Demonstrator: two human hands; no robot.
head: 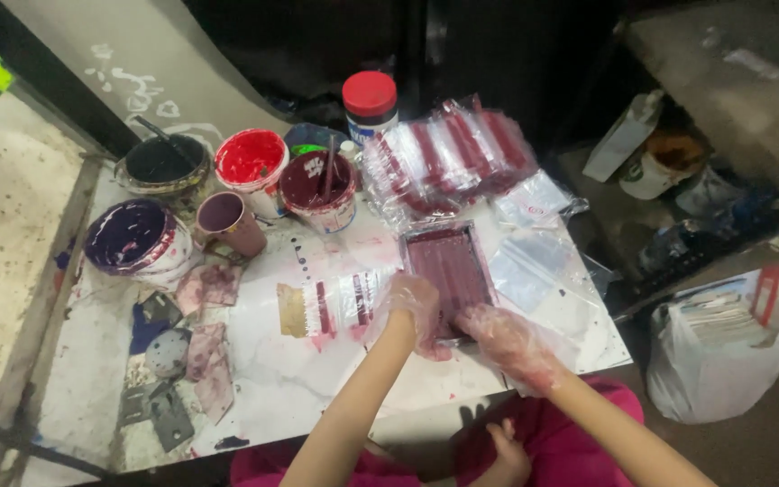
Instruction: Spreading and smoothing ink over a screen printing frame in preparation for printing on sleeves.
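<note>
Both hands, in thin clear plastic gloves, work at the near edge of a small rectangular printing frame that lies flat at the centre of the paint-stained white table. The frame's mesh is coated in dark maroon ink. The step in hand looks like pressing or steadying the frame on a plastic pouch beneath it. A clean result would call for holding the frame still and keeping even pressure along its length.

The left hand rests on the frame's lower left corner, fingers curled and pressed down on the rim. The right hand meets the lower right corner with fingers bent close together; whether it pinches a scraper or just the frame edge cannot be told. Both forearms reach in from the bottom of the frame, angled toward each other.

Left of the frame lies a printed strip of pouches. Above it, at upper centre, sits a stack of finished clear pouches with maroon bands. Open ink tubs cluster at upper left.
</note>
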